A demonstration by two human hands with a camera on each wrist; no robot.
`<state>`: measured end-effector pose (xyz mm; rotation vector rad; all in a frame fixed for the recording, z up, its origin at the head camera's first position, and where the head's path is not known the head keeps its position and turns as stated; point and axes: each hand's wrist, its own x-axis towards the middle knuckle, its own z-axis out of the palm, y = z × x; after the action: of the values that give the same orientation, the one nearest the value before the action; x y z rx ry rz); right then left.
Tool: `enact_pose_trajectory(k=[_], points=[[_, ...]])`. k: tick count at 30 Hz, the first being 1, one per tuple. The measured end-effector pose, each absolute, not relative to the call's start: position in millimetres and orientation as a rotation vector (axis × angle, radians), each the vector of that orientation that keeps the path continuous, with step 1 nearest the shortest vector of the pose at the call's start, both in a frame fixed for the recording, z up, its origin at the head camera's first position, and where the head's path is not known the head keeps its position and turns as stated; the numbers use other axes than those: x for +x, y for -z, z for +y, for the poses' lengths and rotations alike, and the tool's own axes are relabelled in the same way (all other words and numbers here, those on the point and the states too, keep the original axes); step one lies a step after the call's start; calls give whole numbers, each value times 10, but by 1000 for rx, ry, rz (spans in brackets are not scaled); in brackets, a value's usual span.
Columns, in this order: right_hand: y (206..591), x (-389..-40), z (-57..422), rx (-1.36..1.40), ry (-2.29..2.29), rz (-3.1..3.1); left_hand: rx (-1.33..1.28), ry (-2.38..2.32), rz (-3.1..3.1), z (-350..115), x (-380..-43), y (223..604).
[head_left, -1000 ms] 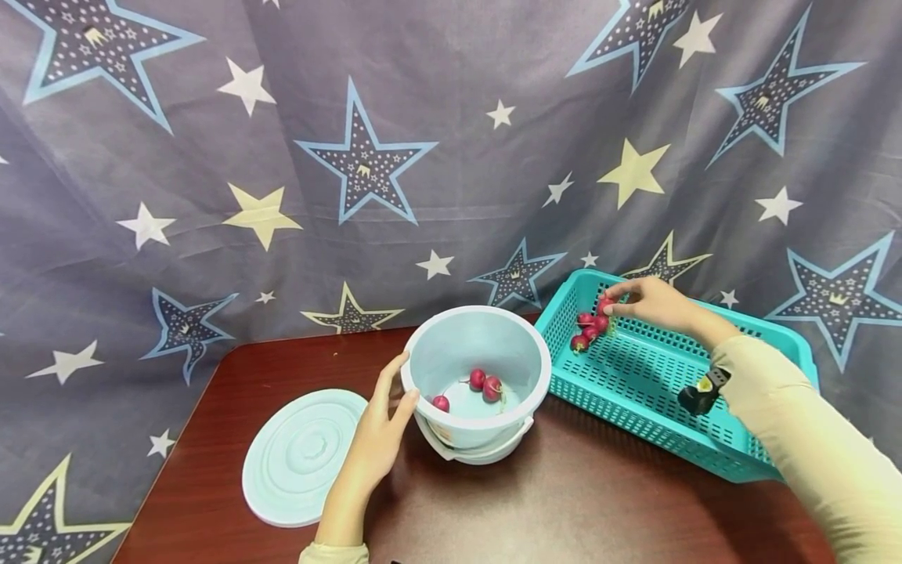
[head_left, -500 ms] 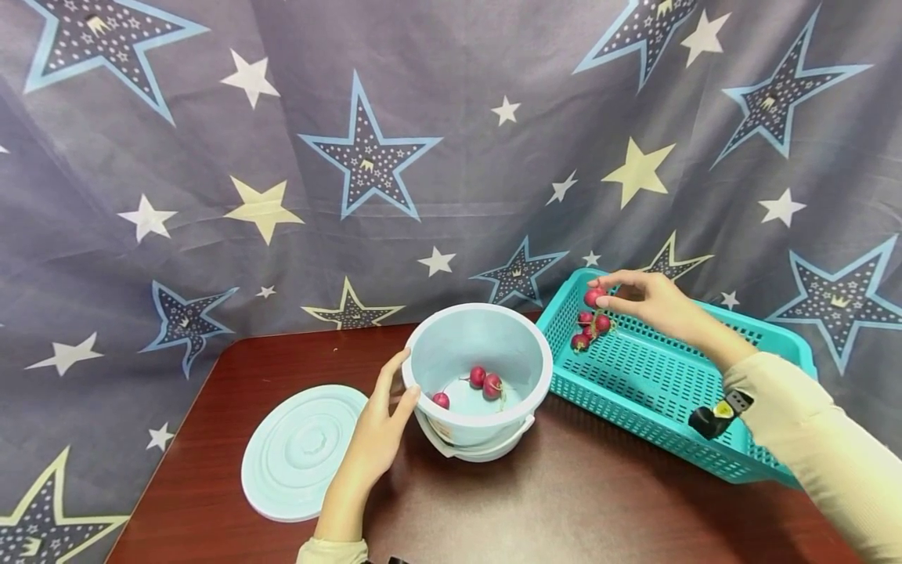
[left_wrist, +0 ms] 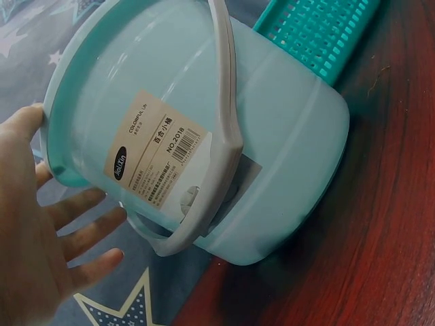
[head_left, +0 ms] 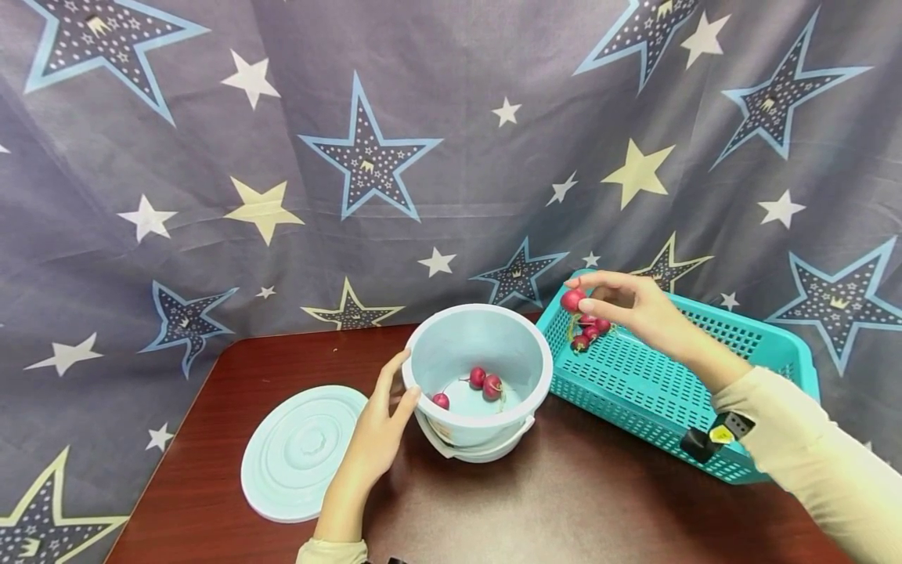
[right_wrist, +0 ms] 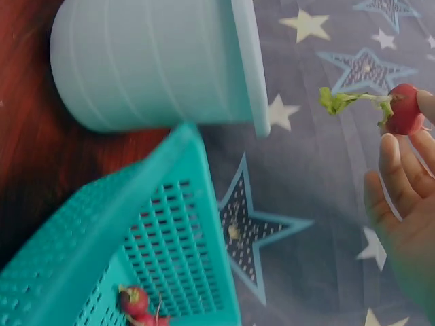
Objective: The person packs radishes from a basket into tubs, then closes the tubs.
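Note:
In the head view, my right hand [head_left: 641, 313] pinches a red radish [head_left: 572, 299] between thumb and fingertips, above the left end of a turquoise basket [head_left: 641, 392]. The right wrist view shows the held radish [right_wrist: 406, 110] with green leaf stubs. More radishes [head_left: 592, 332] lie in the basket under the hand. A pale blue bucket [head_left: 465, 432] stands upright left of the basket, with three radishes [head_left: 492, 387] inside. My left hand [head_left: 377, 439] rests against the bucket's left rim, fingers extended; several of them stand apart from the wall in the left wrist view.
A round pale blue lid [head_left: 303, 454] lies flat on the dark red table [head_left: 564, 501], left of the bucket. The bucket's handle [left_wrist: 228, 102] hangs down its outside. Behind the table hangs a grey star-patterned cloth [head_left: 451, 196].
My right hand has raised one radish from the cluster in the basket and carried it left toward the bucket. The left hand and the bucket stay in place.

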<state>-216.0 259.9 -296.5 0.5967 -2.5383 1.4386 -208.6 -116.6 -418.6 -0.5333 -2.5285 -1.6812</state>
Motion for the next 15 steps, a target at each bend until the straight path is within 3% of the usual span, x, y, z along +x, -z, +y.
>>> enact_pose_trajectory(k=[8, 15], points=[[2981, -2102, 2355, 764, -1535, -2496, -542, 1685, -2528, -1165, -2090, 4187], [3042, -2077, 2146, 785, -1352, -2562, -537, 1682, -2527, -1159, -2096, 4190]])
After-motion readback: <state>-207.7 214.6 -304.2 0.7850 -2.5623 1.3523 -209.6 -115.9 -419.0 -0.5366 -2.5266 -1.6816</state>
